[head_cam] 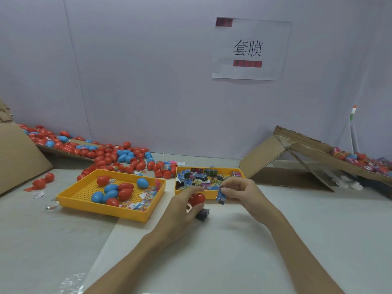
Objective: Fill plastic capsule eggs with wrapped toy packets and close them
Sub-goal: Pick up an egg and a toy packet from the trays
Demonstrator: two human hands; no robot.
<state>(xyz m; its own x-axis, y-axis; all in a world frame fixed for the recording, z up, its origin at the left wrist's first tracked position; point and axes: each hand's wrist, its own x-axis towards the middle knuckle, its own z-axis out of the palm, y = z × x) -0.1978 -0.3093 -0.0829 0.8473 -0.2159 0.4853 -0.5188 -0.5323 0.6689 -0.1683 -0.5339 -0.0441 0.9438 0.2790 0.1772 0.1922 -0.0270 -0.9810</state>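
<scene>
Head view: the left hand has its grip curled round a red capsule egg, just in front of the packet tray. Probably it steadies the egg for loading; I cannot tell if the egg is open. The right hand pinches a blue wrapped packet in its grip right beside the egg, likely about to insert it. A dark packet lies on the surface below the hands. The egg tray sits at left within reach, with a loose egg pile behind it. The wall sheet reads "套膜"; its red strips and the packet print are illegible.
</scene>
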